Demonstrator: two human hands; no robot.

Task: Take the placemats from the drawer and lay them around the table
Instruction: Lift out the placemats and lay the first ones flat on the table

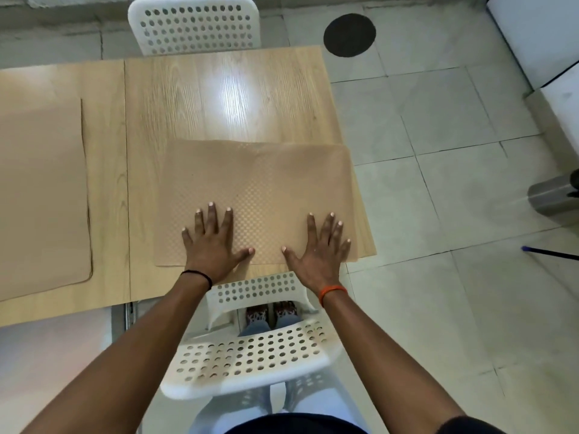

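Observation:
A beige textured placemat [255, 183] lies flat on the right end of the light wooden table [219, 89], its right edge near the table's edge. My left hand [213, 242] rests palm down on its near left part, fingers spread. My right hand [319, 249] presses flat on its near right part, fingers also apart. Neither hand grips anything. A second, smooth beige placemat [40, 195] lies on the table at the left, partly cut off by the frame.
A white perforated chair [250, 349] stands between me and the table's near edge. Another white chair [195, 25] is at the far side. Tiled floor [438, 183] stretches to the right, with a grey bin [554, 195] and white cabinets [539, 39].

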